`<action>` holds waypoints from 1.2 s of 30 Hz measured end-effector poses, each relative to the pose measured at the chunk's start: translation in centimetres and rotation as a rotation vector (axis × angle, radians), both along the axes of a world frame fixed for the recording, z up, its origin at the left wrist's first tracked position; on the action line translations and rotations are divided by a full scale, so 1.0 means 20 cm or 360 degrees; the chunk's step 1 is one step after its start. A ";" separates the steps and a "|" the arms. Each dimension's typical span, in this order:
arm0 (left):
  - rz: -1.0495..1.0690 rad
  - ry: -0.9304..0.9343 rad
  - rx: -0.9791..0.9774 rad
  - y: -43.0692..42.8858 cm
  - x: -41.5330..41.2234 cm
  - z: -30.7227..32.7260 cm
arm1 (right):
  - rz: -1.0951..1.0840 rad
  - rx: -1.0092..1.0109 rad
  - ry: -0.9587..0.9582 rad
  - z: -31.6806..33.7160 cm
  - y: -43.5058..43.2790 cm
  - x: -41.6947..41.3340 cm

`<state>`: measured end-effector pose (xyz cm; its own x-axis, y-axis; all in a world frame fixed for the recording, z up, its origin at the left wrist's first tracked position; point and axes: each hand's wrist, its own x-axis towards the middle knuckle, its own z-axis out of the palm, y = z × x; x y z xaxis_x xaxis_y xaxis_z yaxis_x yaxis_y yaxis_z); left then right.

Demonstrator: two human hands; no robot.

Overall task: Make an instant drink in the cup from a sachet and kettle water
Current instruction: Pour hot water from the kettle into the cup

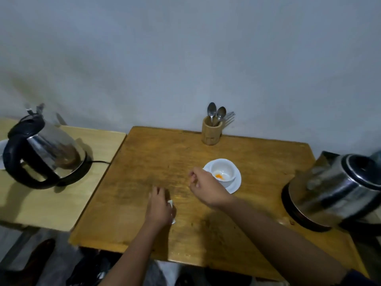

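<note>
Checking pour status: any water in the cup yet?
No, the cup on its saucer holds only a small heap of orange powder at the bottom, no liquid.

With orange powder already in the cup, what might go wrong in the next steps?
1. The kettle sits at the table's right edge, near the right forearm; a careless reach may bump it.
2. The cup is small and shallow, so poured water may overflow into the saucer.
3. The left hand covers the sachet; leftover powder may spill.
</note>
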<state>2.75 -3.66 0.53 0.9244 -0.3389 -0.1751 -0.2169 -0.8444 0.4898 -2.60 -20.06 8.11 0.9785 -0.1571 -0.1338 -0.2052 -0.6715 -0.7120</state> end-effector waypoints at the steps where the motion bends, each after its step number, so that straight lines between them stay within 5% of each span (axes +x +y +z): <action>1: -0.0027 -0.0010 -0.0021 -0.06 0.02 0.03 | -0.0070 -0.0012 -0.0079 0.06 -0.05 -0.02; 14: -0.0180 0.0211 -0.0600 -0.69 0.10 0.16 | -0.1472 -0.0458 -0.0806 0.62 -1.03 -0.73; 20: -0.0114 0.0189 -0.0737 -0.74 0.12 0.05 | -0.2372 -0.0099 -0.0910 0.47 -1.16 -1.08; 27: -0.0091 0.0257 -0.0814 -0.74 0.09 0.01 | -0.2635 0.0420 -0.0491 0.34 -1.14 -1.18; 36: -0.0119 0.0304 -0.0853 -0.73 0.10 -0.04 | -0.2563 0.0687 -0.0844 0.27 -1.09 -1.21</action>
<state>4.78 -18.33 -0.21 0.8632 -0.4898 -0.1223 -0.1322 -0.4532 0.8816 -26.78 -41.90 13.51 -0.1564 -0.9731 -0.1690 -0.1245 0.1891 -0.9740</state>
